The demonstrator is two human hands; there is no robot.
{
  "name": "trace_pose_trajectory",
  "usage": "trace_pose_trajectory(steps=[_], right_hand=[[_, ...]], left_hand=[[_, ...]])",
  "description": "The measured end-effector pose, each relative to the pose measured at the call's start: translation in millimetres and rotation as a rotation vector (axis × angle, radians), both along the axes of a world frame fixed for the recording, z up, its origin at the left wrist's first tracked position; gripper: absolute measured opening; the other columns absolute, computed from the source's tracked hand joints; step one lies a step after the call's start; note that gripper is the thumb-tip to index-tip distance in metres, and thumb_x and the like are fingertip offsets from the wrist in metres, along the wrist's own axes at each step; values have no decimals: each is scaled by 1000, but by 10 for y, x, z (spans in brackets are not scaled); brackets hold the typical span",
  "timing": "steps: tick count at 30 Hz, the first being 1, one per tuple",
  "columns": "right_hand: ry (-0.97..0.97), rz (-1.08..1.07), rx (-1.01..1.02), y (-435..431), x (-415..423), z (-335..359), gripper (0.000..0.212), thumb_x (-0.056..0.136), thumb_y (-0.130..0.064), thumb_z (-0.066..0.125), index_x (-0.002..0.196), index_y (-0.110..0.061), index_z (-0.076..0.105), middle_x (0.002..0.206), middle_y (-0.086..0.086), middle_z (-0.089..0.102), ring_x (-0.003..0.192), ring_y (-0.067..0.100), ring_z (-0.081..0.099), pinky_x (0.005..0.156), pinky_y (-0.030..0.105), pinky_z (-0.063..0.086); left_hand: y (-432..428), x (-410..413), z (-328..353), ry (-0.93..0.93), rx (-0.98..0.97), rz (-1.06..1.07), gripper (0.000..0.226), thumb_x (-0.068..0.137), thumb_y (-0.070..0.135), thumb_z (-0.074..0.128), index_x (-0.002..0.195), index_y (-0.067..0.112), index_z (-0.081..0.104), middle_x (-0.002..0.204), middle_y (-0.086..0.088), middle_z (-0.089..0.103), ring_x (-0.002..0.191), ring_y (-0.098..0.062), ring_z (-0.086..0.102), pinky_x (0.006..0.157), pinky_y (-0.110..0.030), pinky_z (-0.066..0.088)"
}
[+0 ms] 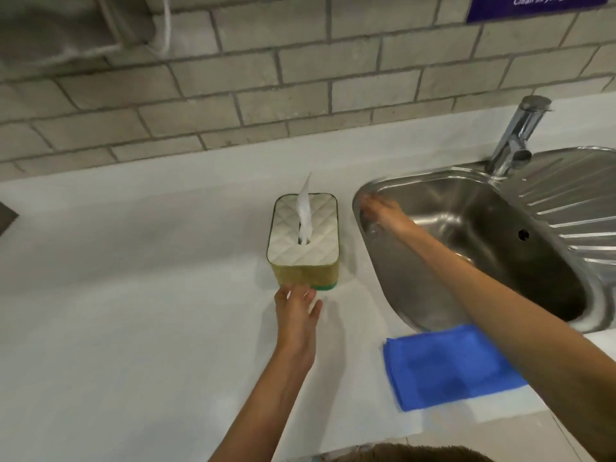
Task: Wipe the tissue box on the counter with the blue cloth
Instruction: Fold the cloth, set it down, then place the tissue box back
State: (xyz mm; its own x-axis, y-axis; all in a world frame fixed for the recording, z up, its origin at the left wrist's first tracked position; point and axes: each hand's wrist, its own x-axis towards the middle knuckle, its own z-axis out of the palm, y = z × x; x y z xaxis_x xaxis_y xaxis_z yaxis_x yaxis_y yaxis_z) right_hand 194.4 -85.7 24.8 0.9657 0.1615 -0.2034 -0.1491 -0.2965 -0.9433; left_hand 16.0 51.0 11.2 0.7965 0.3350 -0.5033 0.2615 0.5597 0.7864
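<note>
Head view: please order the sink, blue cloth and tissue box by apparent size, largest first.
1. sink
2. blue cloth
3. tissue box
The cloth lies nearer the camera, so ranks 2 and 3 are unsure.

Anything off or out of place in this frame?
Nothing damaged or spilled. Only oddity: the blue cloth lies folded and untouched by the sink, while the right hand reaches over the basin and the left hand nears the tissue box.

Left of the tissue box (pixel 304 233) the tabletop (pixel 133 278) lies bare — open passage. On its right a narrow strip separates it from the sink (pixel 466 248) rim; the brick wall (pixel 233 95) stands well behind.
</note>
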Motion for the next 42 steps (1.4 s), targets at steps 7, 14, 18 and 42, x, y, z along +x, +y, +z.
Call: trace_pose_trajectory(steps=[7, 14, 18, 42], right_hand=[[108, 151, -1, 398, 354, -110, 55, 96, -47, 28, 141, -18, 36, 147, 7, 39, 134, 22, 38, 116, 41, 22], [102, 135, 117, 478, 473, -196, 30, 96, -40, 33, 94, -30, 61, 105, -10, 60, 93, 0, 57, 73, 14, 35], [98, 79, 169, 550, 601, -261, 37, 96, -37, 37, 123, -18, 54, 122, -3, 57, 104, 9, 57, 69, 12, 35], [-62, 21, 319, 947, 936, -367, 35, 95, -20, 45, 130, -15, 49, 115, -1, 59, 106, 12, 55, 87, 17, 41]], left_hand=[[64, 188, -31, -35, -46, 96, 39, 96, 27, 35, 131, 14, 44, 136, -5, 49, 122, -16, 48, 98, -32, 40], [417, 622, -40, -87, 101, 150, 36, 92, 26, 36, 121, 13, 53, 114, 0, 59, 107, -12, 54, 94, -31, 42], [697, 1003, -4, -128, 131, 154, 28, 92, 27, 37, 80, 22, 62, 73, 10, 64, 79, -7, 56, 75, -22, 44], [1400, 2196, -2, -126, 235, -8, 56, 96, 45, 17, 134, 13, 44, 137, -8, 49, 127, -20, 43, 98, -30, 35]])
